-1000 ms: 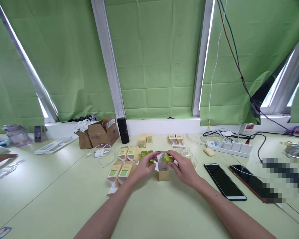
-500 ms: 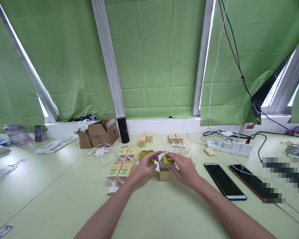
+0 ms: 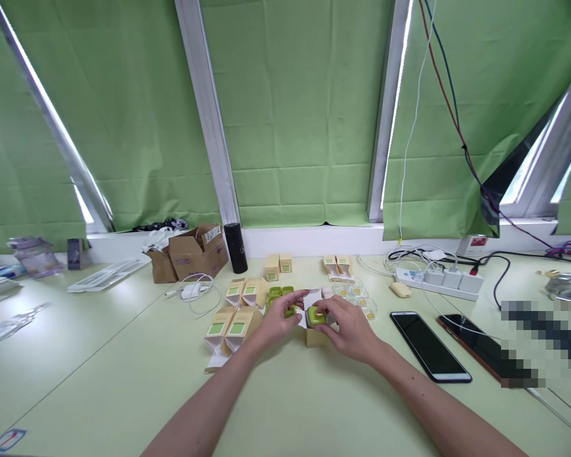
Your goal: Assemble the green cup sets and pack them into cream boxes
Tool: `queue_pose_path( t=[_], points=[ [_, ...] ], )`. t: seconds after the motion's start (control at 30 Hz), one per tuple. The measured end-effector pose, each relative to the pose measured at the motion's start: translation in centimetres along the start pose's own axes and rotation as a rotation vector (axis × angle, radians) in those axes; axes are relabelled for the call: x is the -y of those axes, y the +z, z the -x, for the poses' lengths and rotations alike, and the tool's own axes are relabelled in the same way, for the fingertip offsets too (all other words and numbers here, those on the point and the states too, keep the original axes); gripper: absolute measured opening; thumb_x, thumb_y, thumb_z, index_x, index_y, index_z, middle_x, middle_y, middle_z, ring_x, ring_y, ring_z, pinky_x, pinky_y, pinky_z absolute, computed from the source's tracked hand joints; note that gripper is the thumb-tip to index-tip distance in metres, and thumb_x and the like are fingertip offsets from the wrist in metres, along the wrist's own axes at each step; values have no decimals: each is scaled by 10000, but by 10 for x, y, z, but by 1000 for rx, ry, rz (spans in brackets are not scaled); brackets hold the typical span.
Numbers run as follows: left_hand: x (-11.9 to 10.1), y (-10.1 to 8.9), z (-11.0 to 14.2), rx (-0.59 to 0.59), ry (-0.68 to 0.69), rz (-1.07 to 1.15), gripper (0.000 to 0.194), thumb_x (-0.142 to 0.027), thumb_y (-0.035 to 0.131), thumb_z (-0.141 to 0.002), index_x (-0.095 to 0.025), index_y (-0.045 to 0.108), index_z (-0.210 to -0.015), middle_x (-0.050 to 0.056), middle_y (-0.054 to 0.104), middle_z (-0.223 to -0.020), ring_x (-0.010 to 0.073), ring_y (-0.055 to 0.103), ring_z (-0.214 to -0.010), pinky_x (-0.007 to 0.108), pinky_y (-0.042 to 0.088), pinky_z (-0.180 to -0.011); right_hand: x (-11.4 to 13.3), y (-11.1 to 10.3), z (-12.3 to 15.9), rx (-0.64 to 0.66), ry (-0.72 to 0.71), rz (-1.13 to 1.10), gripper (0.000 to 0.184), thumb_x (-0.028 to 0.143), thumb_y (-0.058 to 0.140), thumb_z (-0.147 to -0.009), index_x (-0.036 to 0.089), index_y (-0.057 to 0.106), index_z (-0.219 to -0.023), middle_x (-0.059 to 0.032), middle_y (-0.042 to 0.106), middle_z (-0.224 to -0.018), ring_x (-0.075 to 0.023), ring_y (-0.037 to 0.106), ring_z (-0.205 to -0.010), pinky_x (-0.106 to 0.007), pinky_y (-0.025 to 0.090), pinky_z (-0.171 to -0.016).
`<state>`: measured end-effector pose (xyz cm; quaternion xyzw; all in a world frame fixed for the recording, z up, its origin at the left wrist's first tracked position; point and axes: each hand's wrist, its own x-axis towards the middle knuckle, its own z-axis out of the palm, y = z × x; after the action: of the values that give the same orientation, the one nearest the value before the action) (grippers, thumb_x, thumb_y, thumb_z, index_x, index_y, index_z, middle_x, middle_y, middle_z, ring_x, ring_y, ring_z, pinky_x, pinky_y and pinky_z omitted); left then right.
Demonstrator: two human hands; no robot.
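A small brown cardboard box (image 3: 316, 337) stands on the table in front of me with its white-lined flaps raised. My right hand (image 3: 354, 327) grips a jar with a square green lid (image 3: 317, 315) by its top. The jar's lower part is hidden inside the box's mouth. On the other side, my left hand (image 3: 276, 320) has its fingers curved at the box's left flap and appears to hold it. Just behind that hand lie several green lids (image 3: 275, 292), partly covered by it. Several clear jars (image 3: 356, 292) sit beyond my right hand.
Left of my hands are more small boxes (image 3: 235, 333) with open flaps; others (image 3: 272, 266) stand farther back. A large carton (image 3: 197, 254) and a black bottle (image 3: 235, 247) are near the wall. Two phones (image 3: 429, 346), a power strip (image 3: 438, 282) and cables lie on the right.
The green-lidded jar has gone from tilted to upright and sits lower in the box. My right hand has turned with it; my left hand stays by the flap.
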<state>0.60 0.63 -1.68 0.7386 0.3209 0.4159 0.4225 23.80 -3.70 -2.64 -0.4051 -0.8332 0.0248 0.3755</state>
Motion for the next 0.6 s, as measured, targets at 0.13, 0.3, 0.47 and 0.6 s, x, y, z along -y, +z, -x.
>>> queue_pose_path(
  t=[0.13, 0.3, 0.47, 0.6],
  points=[
    [-2, 0, 0, 0, 0, -3, 611, -156, 682, -801, -181, 651, -1411, 129, 702, -1289, 266, 633, -1154, 399, 506, -997, 3, 0, 0, 6, -21, -12, 175, 228, 654, -959, 260, 581, -1114, -60, 713, -1057, -250, 644, -957, -323, 458, -699],
    [-1, 1, 1, -2, 0, -3, 617, -155, 681, -800, -181, 650, -1416, 126, 707, -1282, 267, 633, -1168, 404, 497, -1020, 3, 2, -1, -21, -50, -18, 153, 139, 508, -1019, 257, 593, -1067, -64, 722, -1027, -243, 636, -960, -321, 467, -703],
    [-2, 1, 0, -7, -1, -13, 618, -156, 690, -794, -180, 656, -1410, 127, 708, -1282, 267, 639, -1162, 408, 497, -1023, 1, 8, -2, -68, -62, -46, 180, 140, 495, -1038, 261, 623, -1077, -63, 726, -1007, -244, 637, -954, -333, 495, -740],
    [-3, 1, 0, -4, 0, -17, 617, -149, 677, -794, -187, 657, -1409, 120, 708, -1289, 261, 639, -1161, 396, 500, -1019, -1, 13, -3, -107, -53, -69, 180, 133, 506, -1036, 260, 633, -1046, -60, 715, -1023, -241, 638, -973, -343, 517, -800]
  ],
)
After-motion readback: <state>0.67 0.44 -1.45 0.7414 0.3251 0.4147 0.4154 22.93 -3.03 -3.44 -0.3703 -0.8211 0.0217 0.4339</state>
